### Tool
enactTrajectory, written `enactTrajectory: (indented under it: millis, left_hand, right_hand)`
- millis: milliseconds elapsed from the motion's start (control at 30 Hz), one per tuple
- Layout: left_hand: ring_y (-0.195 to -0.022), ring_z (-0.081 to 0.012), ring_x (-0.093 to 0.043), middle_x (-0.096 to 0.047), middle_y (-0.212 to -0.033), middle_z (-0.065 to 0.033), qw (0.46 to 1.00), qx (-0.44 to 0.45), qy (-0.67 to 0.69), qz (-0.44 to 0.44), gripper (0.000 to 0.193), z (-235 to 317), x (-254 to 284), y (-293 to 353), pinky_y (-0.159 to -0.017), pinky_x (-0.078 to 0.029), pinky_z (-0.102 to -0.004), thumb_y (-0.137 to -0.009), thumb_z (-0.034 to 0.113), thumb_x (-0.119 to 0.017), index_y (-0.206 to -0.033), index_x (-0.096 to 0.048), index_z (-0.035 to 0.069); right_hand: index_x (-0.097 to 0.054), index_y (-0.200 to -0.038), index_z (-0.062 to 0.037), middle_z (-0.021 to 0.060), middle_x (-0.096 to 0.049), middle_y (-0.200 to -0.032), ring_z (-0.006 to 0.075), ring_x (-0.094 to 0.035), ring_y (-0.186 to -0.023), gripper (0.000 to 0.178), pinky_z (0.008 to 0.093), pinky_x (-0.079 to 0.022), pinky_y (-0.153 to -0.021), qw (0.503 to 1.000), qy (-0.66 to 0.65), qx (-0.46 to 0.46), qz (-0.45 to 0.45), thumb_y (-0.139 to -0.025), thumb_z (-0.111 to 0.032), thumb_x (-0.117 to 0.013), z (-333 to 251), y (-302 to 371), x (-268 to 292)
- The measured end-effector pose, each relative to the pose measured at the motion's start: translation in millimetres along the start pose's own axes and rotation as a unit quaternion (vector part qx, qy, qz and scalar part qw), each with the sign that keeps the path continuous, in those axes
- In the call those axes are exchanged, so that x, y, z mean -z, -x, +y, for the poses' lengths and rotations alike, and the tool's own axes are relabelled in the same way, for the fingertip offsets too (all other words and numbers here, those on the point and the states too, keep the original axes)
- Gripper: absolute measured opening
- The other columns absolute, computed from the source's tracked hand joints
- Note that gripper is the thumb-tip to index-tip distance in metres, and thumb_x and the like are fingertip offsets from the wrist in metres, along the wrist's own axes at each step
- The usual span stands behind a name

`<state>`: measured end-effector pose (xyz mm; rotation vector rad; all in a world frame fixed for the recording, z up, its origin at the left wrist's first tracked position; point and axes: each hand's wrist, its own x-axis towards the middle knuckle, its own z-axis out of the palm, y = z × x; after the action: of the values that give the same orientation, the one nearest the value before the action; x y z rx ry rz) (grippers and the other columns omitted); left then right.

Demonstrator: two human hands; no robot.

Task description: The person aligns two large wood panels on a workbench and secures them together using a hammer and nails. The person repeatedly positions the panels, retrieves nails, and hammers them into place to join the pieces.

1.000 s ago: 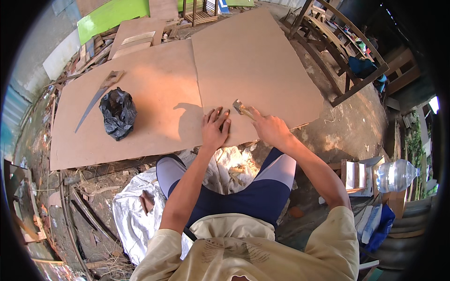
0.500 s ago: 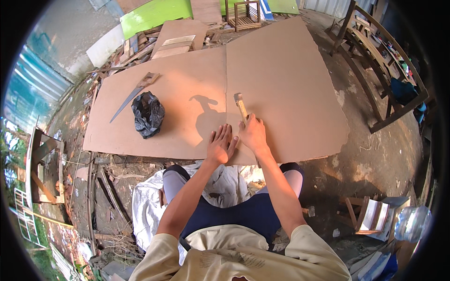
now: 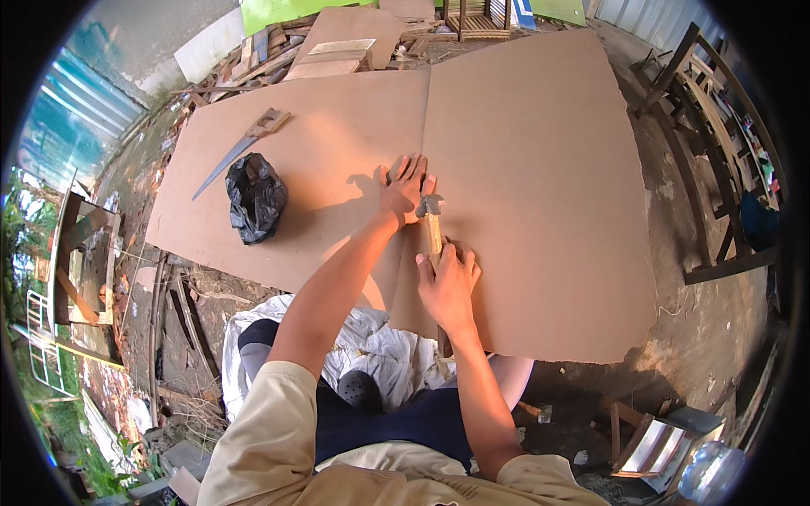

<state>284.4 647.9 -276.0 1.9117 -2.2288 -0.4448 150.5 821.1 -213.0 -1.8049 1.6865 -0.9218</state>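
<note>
Head view: right hand [image 3: 447, 282] fingers wrapped round hammer [image 3: 431, 221]; left hand [image 3: 405, 190] fingers spread flat on brown board [image 3: 523, 169].

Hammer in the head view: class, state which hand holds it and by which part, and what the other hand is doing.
The right hand grips the hammer by its wooden handle. The left hand holds nothing, lying flat on the brown board.

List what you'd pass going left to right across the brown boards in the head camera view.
Hand saw → black plastic bag → left hand pressed flat on the board → hammer gripped by the right hand → the bare right-hand board → dark wooden frame at the far right.
</note>
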Motion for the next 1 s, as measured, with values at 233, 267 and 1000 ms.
enactTrajectory:
  millis: [233,267,1000]
  left_hand:
    - [-0.158,-0.0263,-0.017,-0.024,-0.171,-0.0036,1.0,0.019,0.016,0.019,0.064,3,-3,-88,-0.122,-0.008,-0.0661,-0.107,0.046,-0.024,-0.162,-0.028,0.012]
    - [-0.159,-0.0269,-0.016,-0.022,-0.171,-0.0023,0.999,0.025,0.028,0.014,0.065,3,0,-100,-0.123,-0.006,-0.0663,-0.107,0.047,-0.023,-0.163,-0.026,0.013]
    - [-0.155,-0.0173,-0.026,-0.038,-0.164,0.01,0.997,-0.039,0.06,-0.004,0.051,-51,9,-222,-0.121,-0.01,-0.0664,-0.109,0.041,-0.028,-0.155,-0.044,0.028]
  right_hand:
    - [-0.055,-0.128,0.0049,0.0226,-0.059,-0.134,0.0389,-0.041,-0.135,0.041,0.0542,-0.026,-0.112,0.999,0.023,0.002,-0.03,-0.098,-0.021,-0.066,2,3,4]
    - [-0.053,-0.114,0.0069,0.0256,-0.068,-0.117,0.0409,-0.042,-0.135,0.036,0.0559,-0.028,-0.105,0.999,0.029,0.021,-0.009,-0.095,-0.019,-0.068,2,2,1]
    - [-0.058,-0.13,0.0021,0.0178,-0.061,-0.134,0.0301,-0.05,-0.131,0.045,0.05,-0.025,-0.107,0.994,0.061,-0.022,-0.082,-0.094,-0.023,-0.069,-12,-2,11]
